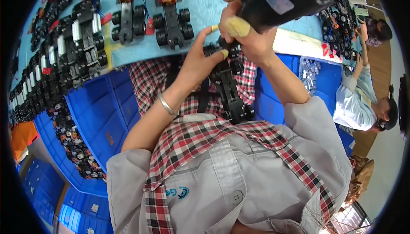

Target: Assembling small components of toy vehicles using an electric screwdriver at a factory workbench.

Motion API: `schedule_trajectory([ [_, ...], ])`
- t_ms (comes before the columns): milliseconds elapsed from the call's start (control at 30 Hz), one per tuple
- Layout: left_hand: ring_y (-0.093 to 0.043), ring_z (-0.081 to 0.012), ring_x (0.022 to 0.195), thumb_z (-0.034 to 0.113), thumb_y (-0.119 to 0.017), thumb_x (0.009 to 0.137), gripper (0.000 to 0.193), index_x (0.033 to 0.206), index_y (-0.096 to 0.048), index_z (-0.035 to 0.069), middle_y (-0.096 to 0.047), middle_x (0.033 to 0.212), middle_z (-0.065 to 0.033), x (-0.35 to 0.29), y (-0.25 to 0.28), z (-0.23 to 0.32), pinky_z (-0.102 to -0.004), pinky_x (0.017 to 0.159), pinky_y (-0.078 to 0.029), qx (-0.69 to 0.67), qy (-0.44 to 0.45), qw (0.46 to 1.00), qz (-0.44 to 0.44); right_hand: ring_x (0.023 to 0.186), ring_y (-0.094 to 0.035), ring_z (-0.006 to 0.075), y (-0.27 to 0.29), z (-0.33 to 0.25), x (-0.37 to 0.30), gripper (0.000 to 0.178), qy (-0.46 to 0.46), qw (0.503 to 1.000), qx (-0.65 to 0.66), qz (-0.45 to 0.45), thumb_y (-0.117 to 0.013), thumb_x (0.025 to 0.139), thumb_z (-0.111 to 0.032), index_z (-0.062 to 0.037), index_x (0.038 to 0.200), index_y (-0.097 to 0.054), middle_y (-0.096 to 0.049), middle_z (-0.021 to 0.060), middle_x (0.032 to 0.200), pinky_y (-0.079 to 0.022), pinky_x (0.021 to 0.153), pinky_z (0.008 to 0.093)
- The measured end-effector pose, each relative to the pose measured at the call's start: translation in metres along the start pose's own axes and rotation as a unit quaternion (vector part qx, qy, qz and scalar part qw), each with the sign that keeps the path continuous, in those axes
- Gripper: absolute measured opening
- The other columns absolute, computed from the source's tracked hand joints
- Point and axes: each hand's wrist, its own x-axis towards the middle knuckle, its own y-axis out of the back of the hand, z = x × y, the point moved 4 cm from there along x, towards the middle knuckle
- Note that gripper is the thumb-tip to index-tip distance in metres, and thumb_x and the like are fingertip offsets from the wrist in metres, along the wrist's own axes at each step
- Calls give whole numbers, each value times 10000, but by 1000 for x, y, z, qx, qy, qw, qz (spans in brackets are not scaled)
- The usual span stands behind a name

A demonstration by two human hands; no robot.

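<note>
My left hand [194, 65], with yellow finger covers and a silver bangle at the wrist, is closed on a black toy truck chassis [229, 87]. The chassis reaches from the table edge down over my checked apron, its small wheels along the sides. My right hand [254, 42], also in yellow finger covers, wraps round a thick black power screwdriver [271, 5] with a pale label. The tool slants down to the left, and its working end is near the chassis's upper end. My fingers hide the exact contact there.
Two similar chassis [173, 25] with orange boards lie on the blue table [200, 3]. Rows of chassis [55, 59] fill the left side. Blue bins [96, 119] stand below, one holding small metal parts [309, 74]. Other people [356, 101] sit at the right.
</note>
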Motion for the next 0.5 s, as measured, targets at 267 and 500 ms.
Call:
schedule_trajectory([
  [267,-404,-212,1114,115,-612,725,599,1251,-334,55,-443,1196,-133,-7,-3,9,-298,938,-316,90,-20,995,32,472,-327,92,54,-40,110,312,142,968,182,93,-450,818,-262,-54,1050,-426,-334,-19,594,-316,491,239],
  [500,-400,-260,1152,147,-596,735,596,1254,-316,65,-423,1234,-158,-16,-4,14,-329,941,-316,111,-9,993,43,450,-468,115,28,-7,178,174,145,973,17,179,-554,757,-40,23,901,-479,-491,54,529,-383,453,244],
])
